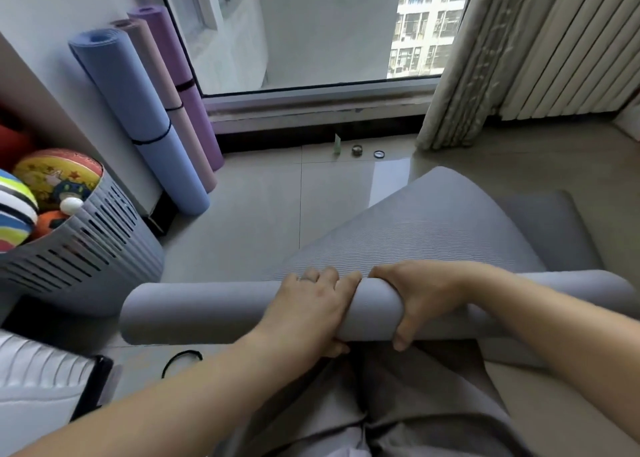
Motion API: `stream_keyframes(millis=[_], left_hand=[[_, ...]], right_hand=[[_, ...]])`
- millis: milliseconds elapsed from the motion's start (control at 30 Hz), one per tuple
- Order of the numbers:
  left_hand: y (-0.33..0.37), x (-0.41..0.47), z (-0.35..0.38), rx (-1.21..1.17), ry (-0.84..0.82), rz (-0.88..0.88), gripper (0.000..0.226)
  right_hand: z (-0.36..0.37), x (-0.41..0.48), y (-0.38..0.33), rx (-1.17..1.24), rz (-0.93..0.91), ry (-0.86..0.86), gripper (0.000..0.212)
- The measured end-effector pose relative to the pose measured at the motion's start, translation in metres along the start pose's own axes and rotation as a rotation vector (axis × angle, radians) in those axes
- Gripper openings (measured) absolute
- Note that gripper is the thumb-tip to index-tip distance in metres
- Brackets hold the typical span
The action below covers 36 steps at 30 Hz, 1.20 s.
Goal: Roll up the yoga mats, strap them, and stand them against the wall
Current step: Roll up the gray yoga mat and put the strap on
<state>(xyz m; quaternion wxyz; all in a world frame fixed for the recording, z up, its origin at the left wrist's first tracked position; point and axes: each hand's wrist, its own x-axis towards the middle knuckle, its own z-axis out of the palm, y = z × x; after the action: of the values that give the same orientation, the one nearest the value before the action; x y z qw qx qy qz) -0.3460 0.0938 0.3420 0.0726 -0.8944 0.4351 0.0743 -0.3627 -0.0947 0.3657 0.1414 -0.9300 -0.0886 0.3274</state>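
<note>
A grey yoga mat [426,228] lies partly rolled on the floor, its roll [194,313] running left to right in front of me and its loose end stretching away toward the window. My left hand [311,309] grips the roll near its middle, fingers over the top and thumb under. My right hand [420,297] grips it just beside the left, thumb curled down the near side. A black elastic strap [180,361] lies on the tiles below the roll's left part. Three strapped rolled mats, blue [138,117], pink [166,93] and purple [188,86], lean against the wall at the left.
A grey slotted basket [93,259] full of balls stands at the left, close to the roll's left end. A curtain [485,58] hangs at the right of the window. Small round objects [356,150] lie on the tiles by the sill. A white cushion [34,394] sits at the lower left.
</note>
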Motion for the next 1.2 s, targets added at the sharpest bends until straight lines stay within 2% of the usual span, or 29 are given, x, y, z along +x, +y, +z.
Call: stream_keyframes(millis=[67, 167, 267, 367, 500, 533, 700, 767, 867, 1000, 1067, 1200], left_hand=[[-0.003, 0.002, 0.007, -0.014, 0.031, -0.015, 0.089], [-0.016, 0.009, 0.005, -0.147, 0.012, -0.017, 0.086], [-0.029, 0.019, -0.007, -0.313, -0.124, 0.048, 0.078], [-0.038, 0.028, -0.015, -0.408, -0.181, 0.04, 0.066], [-0.019, 0.029, -0.006, -0.028, -0.029, -0.022, 0.089], [-0.015, 0.028, -0.003, 0.002, 0.012, -0.049, 0.091], [-0.025, 0.022, -0.013, -0.056, 0.121, -0.029, 0.086], [-0.029, 0.017, -0.031, -0.099, 0.131, 0.003, 0.083], [-0.032, 0.003, -0.057, -0.155, 0.057, 0.072, 0.077], [-0.018, -0.002, -0.038, -0.251, -0.115, 0.166, 0.063], [-0.014, 0.004, -0.021, -0.302, -0.216, 0.165, 0.063], [-0.021, 0.021, -0.021, -0.391, -0.412, 0.162, 0.068]], right_hand=[[0.003, 0.0, -0.002, -0.089, 0.013, 0.054, 0.083], [0.028, -0.013, -0.007, -0.368, 0.01, 0.344, 0.099], [0.043, -0.012, -0.009, -0.43, 0.01, 0.469, 0.088], [0.027, -0.002, -0.002, -0.32, 0.021, 0.421, 0.076], [-0.005, 0.014, 0.008, -0.168, 0.034, 0.198, 0.084], [-0.009, 0.016, 0.009, -0.158, 0.038, 0.152, 0.086], [-0.02, 0.006, -0.002, -0.226, 0.007, 0.182, 0.076], [-0.039, -0.011, -0.01, -0.207, -0.011, 0.124, 0.067], [-0.056, -0.028, -0.016, -0.108, -0.027, -0.015, 0.066], [-0.02, -0.029, -0.011, -0.028, 0.014, -0.15, 0.072], [0.004, -0.035, -0.009, -0.057, 0.008, -0.058, 0.079], [0.043, -0.048, -0.017, -0.314, 0.019, 0.297, 0.109]])
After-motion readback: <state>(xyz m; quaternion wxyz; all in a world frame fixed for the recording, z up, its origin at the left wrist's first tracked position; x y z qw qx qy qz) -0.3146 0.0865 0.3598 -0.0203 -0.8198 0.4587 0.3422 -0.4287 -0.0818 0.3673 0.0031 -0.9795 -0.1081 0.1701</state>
